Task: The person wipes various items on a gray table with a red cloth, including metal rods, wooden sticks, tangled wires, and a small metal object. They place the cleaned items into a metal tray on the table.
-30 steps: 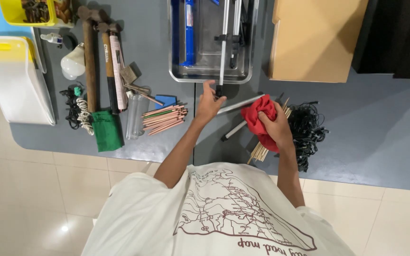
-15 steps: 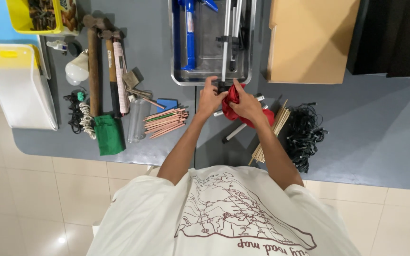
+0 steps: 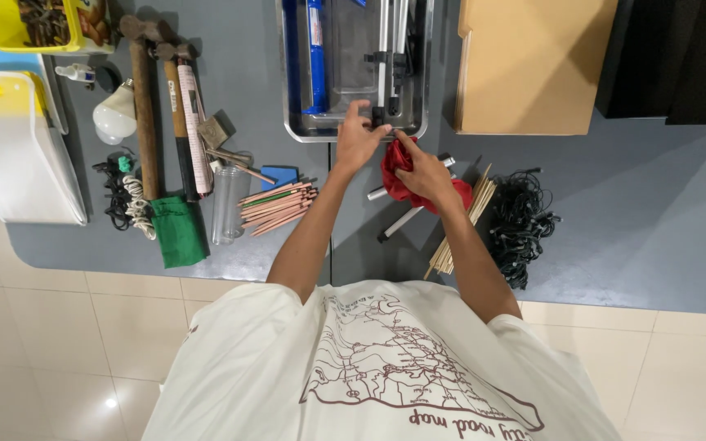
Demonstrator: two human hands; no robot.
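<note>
A: Where was the red cloth (image 3: pixel 398 175)?

B: It was on the grey table (image 3: pixel 631 204), just below the near edge of the metal tray (image 3: pixel 353 131). The right hand (image 3: pixel 425 170) lay on top of it and had it bunched in its fingers.

A: And the left hand (image 3: pixel 359 139)?

B: It was right beside the cloth, at the tray's near edge. Its fingers were pinched on the end of a thin metal rod (image 3: pixel 382 57) that lay in the tray. The two hands were almost touching.

A: What else was in the tray?

B: A blue tube (image 3: pixel 315 57) lay along its left side.

A: What was near the cloth?

B: A bunch of thin wooden sticks (image 3: pixel 461 229) lay under the right wrist. Black cords (image 3: pixel 523 224) were just to the right of them. A pile of pencils (image 3: pixel 275 207) was on the left, past the left arm, next to a clear cup (image 3: pixel 226 214) and a green cloth (image 3: pixel 180 231). Two hammers (image 3: pixel 161 106) lay farther left.
</note>
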